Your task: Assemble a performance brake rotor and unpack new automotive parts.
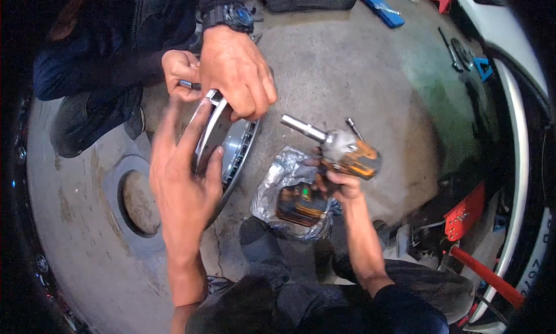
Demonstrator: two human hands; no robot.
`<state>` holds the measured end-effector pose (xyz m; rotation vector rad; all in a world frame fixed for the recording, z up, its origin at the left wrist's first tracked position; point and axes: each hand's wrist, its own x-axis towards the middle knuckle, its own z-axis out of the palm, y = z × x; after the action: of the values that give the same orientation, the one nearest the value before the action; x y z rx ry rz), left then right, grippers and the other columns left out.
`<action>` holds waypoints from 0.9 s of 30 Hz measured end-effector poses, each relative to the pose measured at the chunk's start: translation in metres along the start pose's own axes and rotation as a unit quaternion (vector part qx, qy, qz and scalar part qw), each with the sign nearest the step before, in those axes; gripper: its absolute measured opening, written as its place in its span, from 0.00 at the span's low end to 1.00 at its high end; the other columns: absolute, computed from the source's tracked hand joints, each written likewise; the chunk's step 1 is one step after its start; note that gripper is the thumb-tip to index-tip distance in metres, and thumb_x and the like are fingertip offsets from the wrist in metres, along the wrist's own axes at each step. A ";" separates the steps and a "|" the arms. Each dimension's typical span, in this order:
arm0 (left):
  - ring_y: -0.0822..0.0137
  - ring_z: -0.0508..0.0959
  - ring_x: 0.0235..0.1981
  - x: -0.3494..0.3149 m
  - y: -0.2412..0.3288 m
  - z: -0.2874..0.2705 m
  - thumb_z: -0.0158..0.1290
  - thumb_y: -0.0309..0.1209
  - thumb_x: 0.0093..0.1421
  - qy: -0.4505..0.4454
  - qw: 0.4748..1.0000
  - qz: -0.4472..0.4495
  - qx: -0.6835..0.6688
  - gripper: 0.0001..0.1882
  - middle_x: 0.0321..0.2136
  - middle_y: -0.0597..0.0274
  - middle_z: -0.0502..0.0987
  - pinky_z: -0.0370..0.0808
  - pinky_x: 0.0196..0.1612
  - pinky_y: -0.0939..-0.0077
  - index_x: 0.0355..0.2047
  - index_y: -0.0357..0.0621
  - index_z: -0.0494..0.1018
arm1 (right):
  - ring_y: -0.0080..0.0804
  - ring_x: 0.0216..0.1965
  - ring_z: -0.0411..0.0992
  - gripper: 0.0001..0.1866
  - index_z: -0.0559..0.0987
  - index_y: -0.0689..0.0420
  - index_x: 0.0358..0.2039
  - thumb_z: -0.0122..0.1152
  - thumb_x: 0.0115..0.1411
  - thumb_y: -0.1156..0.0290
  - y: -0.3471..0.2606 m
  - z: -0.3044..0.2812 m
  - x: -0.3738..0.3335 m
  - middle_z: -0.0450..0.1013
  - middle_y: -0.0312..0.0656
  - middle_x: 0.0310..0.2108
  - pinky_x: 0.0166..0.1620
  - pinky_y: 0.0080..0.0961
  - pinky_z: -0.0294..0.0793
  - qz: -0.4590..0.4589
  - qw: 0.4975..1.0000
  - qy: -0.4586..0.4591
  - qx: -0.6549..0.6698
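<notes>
My left hand (185,166) lies with spread fingers flat against the face of a round metal brake disc (234,145), steadying it on edge over the concrete floor. My right hand (341,180) grips an orange and grey cordless impact driver (344,151), its long socket pointing left and up toward the disc. A co-worker crouches opposite me. One of that person's hands (237,73), with a dark wristwatch above it, holds the disc's top rim, while the other hand (180,73) pinches a small metal part beside the rim.
A crumpled silver plastic bag (284,174) lies on the floor under the tool. A round manhole cover (139,201) is set into the concrete at the left. A red jack (472,218) and a white car (509,50) stand at the right. A blue case (381,8) lies at the back.
</notes>
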<state>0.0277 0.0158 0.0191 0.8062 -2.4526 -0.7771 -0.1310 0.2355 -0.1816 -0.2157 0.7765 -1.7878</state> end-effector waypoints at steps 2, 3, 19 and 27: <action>0.49 0.67 0.61 -0.013 0.017 0.011 0.62 0.26 0.47 0.109 0.935 0.143 0.305 0.31 0.60 0.52 0.67 0.64 0.58 0.48 0.54 0.53 0.73 | 0.32 0.29 0.75 0.40 0.63 0.61 0.62 0.67 0.48 0.70 -0.011 -0.020 -0.026 0.71 0.55 0.52 0.34 0.30 0.77 0.006 0.999 -0.033 -0.025; 0.51 0.64 0.63 -0.019 0.025 0.022 0.60 0.30 0.48 0.073 0.944 0.203 0.250 0.30 0.59 0.52 0.67 0.61 0.59 0.46 0.55 0.53 0.73 | 0.35 0.32 0.76 0.40 0.64 0.62 0.61 0.69 0.47 0.69 -0.012 -0.027 -0.042 0.72 0.55 0.51 0.36 0.31 0.77 -0.033 0.997 -0.049 -0.055; 0.44 0.75 0.19 -0.101 0.017 0.183 0.50 0.51 0.64 -0.500 0.826 0.090 -0.245 0.26 0.14 0.44 0.71 0.69 0.27 0.54 0.28 0.35 0.71 | 0.37 0.40 0.75 0.19 0.79 0.59 0.39 0.68 0.47 0.63 -0.106 -0.105 -0.190 0.77 0.42 0.37 0.44 0.32 0.73 0.035 0.761 0.203 -0.615; 0.71 0.65 0.22 -0.122 0.007 0.192 0.46 0.50 0.67 -0.638 0.654 0.037 -0.404 0.26 0.16 0.58 0.63 0.65 0.27 0.67 0.29 0.35 0.66 | 0.42 0.40 0.76 0.22 0.78 0.59 0.42 0.64 0.49 0.59 -0.119 -0.103 -0.228 0.78 0.44 0.39 0.46 0.36 0.74 0.026 0.653 0.052 -0.755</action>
<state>0.0074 0.1700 -0.1477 -0.4316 -2.4187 -2.8166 -0.1930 0.5022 -0.1373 -1.1488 2.1735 -0.6299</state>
